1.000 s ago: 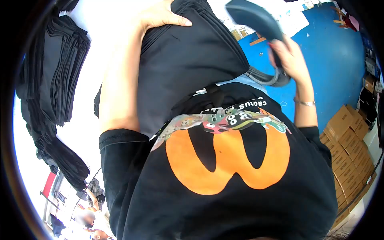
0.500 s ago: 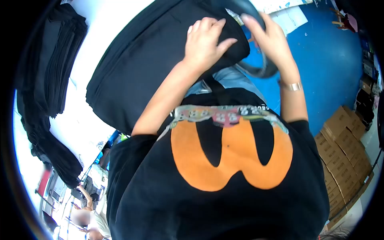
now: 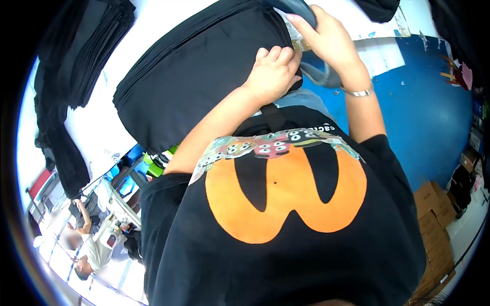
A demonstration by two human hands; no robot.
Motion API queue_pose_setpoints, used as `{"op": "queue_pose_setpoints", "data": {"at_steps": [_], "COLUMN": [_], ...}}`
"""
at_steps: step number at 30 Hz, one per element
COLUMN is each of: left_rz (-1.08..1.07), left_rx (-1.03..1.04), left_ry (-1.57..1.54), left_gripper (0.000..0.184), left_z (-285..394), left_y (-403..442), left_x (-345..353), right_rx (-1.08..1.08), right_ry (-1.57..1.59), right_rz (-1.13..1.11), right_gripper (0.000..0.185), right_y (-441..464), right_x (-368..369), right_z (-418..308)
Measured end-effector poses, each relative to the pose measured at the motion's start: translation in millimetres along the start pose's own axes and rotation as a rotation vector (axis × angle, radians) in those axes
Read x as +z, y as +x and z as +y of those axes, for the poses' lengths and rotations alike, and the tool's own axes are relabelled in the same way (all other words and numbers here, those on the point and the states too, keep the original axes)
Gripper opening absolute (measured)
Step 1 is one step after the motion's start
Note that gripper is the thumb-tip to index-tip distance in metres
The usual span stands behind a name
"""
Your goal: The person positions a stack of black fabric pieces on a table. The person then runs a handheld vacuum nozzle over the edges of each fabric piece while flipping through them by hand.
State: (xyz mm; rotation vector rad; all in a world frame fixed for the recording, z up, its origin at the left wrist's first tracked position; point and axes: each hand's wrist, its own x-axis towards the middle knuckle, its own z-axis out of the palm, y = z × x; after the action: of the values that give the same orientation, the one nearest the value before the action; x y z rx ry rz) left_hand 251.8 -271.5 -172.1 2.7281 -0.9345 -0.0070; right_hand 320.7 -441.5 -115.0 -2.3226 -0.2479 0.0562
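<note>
A thick stack of black cloth pieces [image 3: 204, 76] lies in front of my body, its many layers showing along the far left edge. My left hand [image 3: 275, 74] is at the stack's right edge, its fingers bent and closed on the cloth. Above and to the right, my right hand [image 3: 332, 43] is wrapped round a dark curved handheld tool [image 3: 297, 9], whose head is partly cut off by the top of the view. A grey ribbed hose [image 3: 324, 77] hangs below that hand, beside the stack.
More black cloth [image 3: 94, 56] lies layered on the white table [image 3: 148, 20] at left. Cardboard boxes [image 3: 434, 234] stand at lower right on the blue floor [image 3: 408, 117]. Two people [image 3: 94, 255] are at lower left. Green and blue items [image 3: 153, 166] show below the table edge.
My left hand moved from the stack's far side onto its top, then to its right edge. The stack's near end swung left. My right hand moved left with the tool, toward the stack's far right corner.
</note>
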Motion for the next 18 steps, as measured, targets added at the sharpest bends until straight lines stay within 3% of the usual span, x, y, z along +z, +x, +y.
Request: {"op": "queue_pose_setpoints", "data": {"at_steps": [1, 2, 4, 6, 8, 9, 12, 13, 14, 16, 17, 18], "left_rz": [0.006, 0.003, 0.03, 0.029, 0.113, 0.343, 0.638, 0.628, 0.612, 0.244, 0.317, 0.311], "left_rx": [-0.022, -0.04, -0.01, -0.05, 0.003, -0.013, -0.345, -0.418, -0.354, -0.433, -0.566, -0.562], "left_ry": [-0.017, -0.013, -0.086, -0.142, -0.393, -0.406, -0.206, -0.168, -0.295, -0.392, -0.593, -0.606], "left_gripper": [0.062, 0.062, 0.059, 0.049, 0.033, 0.017, 0.013, 0.015, 0.016, 0.049, 0.029, 0.029], "left_z": [4, 2, -1, -2, -15, -27, -72, -86, -109, -124, -123, -122], "left_y": [0, -1, -7, -9, -7, -3, 7, 12, 17, 21, 30, 35], "left_x": [-4, -4, -5, -12, -19, -19, -24, -26, -20, -35, -35, -36], "right_rx": [-0.035, 0.066, 0.105, 0.14, 0.197, 0.196, 0.24, 0.256, 0.18, 0.117, 0.195, 0.178], "right_ry": [-0.044, -0.019, 0.014, -0.085, -0.018, 0.057, 0.169, 0.152, 0.153, -0.13, -0.24, -0.284], "right_rz": [-0.008, -0.067, -0.138, -0.097, -0.033, 0.03, 0.005, -0.01, -0.021, -0.086, -0.189, -0.179], "right_gripper": [0.05, 0.048, 0.056, 0.057, 0.06, 0.061, 0.049, 0.044, 0.046, 0.049, 0.053, 0.053], "right_y": [-7, -24, -44, -34, -7, 0, -23, -35, -45, -51, -40, -27], "right_x": [-11, -19, -31, -21, -19, -18, -50, -55, -53, -39, -30, -13], "right_z": [0, -2, 3, 24, 26, 29, -13, -18, -20, -26, -34, -27]}}
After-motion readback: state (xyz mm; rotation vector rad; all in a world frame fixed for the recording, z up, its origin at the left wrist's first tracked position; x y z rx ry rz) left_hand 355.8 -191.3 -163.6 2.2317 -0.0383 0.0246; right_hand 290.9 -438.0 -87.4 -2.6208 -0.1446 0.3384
